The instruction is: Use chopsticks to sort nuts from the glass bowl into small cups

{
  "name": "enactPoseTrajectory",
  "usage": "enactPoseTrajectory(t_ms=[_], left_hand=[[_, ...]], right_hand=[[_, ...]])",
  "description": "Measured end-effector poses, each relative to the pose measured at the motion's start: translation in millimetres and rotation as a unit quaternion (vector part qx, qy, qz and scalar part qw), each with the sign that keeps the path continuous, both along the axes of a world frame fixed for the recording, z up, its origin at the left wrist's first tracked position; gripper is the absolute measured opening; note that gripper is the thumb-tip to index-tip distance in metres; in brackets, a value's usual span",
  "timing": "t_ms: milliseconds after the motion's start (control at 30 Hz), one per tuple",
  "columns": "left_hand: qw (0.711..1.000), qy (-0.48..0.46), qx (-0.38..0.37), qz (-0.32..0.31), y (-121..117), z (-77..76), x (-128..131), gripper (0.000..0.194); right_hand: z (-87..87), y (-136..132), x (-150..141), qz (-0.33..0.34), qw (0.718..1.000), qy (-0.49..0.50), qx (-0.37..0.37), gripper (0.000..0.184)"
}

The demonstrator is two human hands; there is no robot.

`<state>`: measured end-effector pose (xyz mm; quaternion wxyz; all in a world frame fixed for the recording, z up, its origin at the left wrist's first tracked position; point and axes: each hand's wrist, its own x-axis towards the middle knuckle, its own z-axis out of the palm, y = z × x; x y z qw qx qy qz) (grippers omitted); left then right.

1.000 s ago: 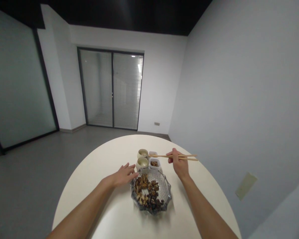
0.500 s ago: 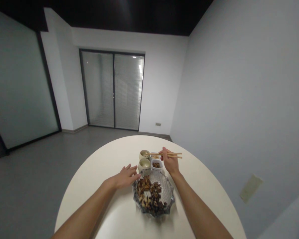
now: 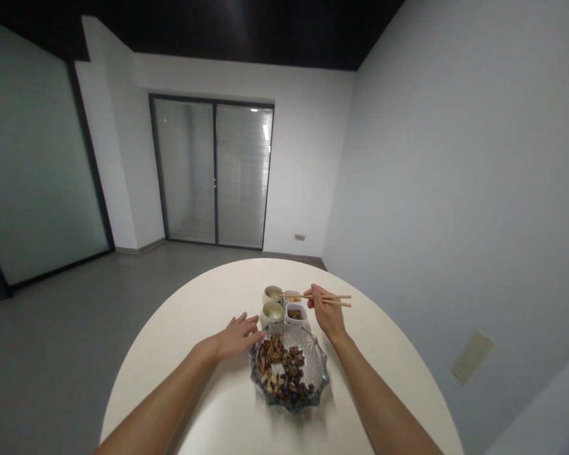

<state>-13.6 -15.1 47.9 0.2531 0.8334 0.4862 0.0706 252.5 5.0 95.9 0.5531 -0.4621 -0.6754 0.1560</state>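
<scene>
A scalloped glass bowl point(image 3: 316, 371) of mixed dark and pale nuts stands on the round white table point(image 3: 208, 303) in front of me. My left hand point(image 3: 237, 335) lies flat on the table, fingers spread, touching the bowl's left rim. My right hand point(image 3: 326, 312) is closed on a pair of wooden chopsticks point(image 3: 337, 299), held level. Their tips reach left over the far round cream cup point(image 3: 271, 294). A second cream cup point(image 3: 272, 312) stands nearer, and beside it a small white square dish point(image 3: 294, 313) holds brown nuts. Another white dish behind it is mostly hidden by the chopsticks.
The table's right edge runs close to a grey wall point(image 3: 455, 189). Beyond the table lie grey floor point(image 3: 76, 328), frosted glass panels on the left and a glass sliding door point(image 3: 213, 174) at the far wall.
My right hand has carried the chopsticks leftward from the table's right side, so their tips now hang over the far cup. My left hand has stayed at the bowl's rim.
</scene>
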Motion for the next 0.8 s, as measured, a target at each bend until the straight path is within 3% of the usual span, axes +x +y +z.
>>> enactPoseTrajectory(t_ms=[200,367,800], left_hand=[[1.0,0.004,-0.003,0.002,-1,1.3,2,0.069],[1.0,0.011,0.0,0.005,-2,2.1,6,0.068],[1.0,0.0,0.003,0.002,2,-2.5,5,0.067]], right_hand=[[-0.5,-32,14,0.042,0.997,0.07,-0.016,0.056],[-3.9,-61,22,0.141,0.988,0.037,-0.057,0.061],[1.5,-73,23,0.205,0.973,-0.005,-0.109,0.062]])
